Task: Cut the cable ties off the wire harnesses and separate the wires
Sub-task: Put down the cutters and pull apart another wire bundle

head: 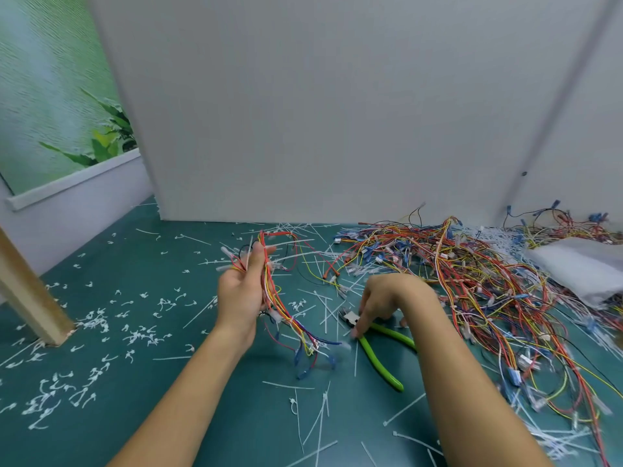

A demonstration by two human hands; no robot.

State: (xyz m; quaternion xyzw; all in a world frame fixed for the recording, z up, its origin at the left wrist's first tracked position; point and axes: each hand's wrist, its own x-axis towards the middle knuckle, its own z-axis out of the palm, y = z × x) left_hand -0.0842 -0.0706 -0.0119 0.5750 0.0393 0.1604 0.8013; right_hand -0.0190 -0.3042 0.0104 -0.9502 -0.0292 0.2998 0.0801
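Above the dark green mat (135, 264), left of centre, the left hand (241, 294) grips a red-and-yellow wire harness (286, 318). Just right, the right hand (381, 301) touches green-handled steel cutters (377, 360) lying flat; whether it pinches them I cannot tell. Better to grasp the handles than the head.

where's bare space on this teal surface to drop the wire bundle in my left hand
Barest: the teal surface between your forearms, and the stretch between the left hand and the wooden post, only cut-tie scraps. Crowded: the tangled coloured wire heap at right and around the green-handled cutters.
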